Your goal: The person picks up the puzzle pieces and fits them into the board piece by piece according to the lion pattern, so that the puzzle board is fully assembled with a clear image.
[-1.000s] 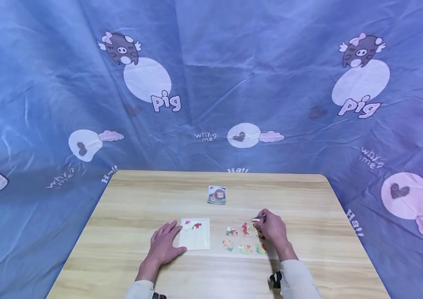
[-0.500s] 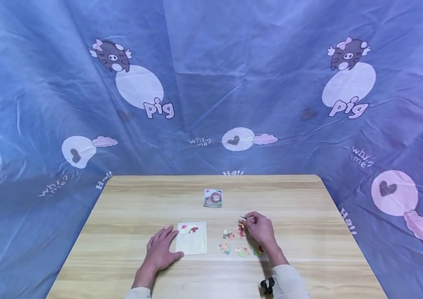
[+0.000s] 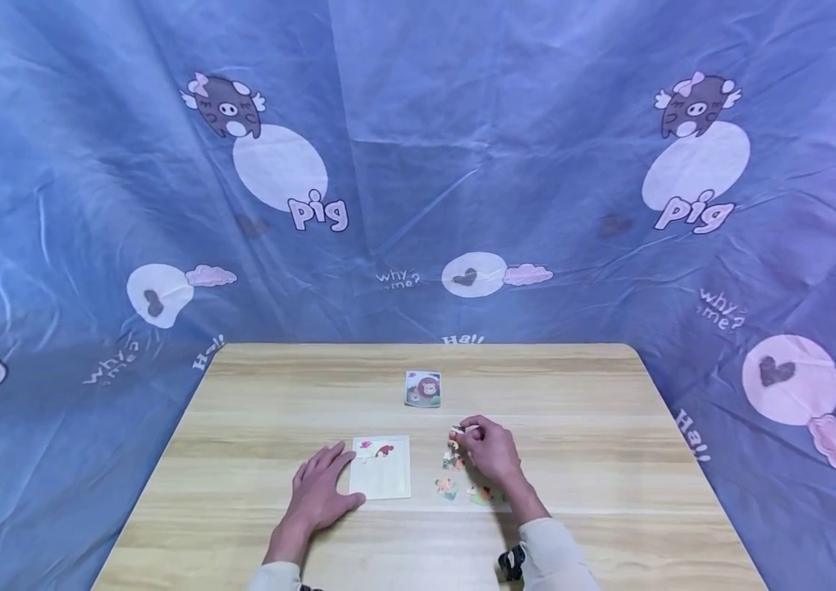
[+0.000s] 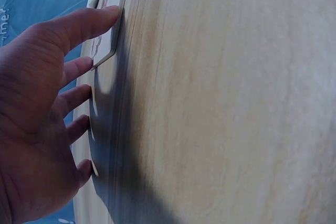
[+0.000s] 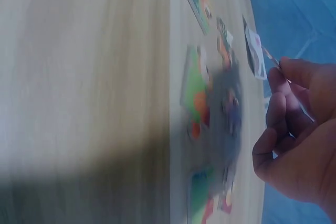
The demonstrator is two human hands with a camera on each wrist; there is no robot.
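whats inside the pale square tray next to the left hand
In the pale, square, shallow tray, white jigsaw pieces printed pink and reddish-brown lie along the far side; the nearer surface shows bare. Whatever is under those pieces is covered.

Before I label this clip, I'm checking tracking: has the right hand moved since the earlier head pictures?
Yes: in the head view, the right hand has moved left, toward the white puzzle board, judged against the lion card.
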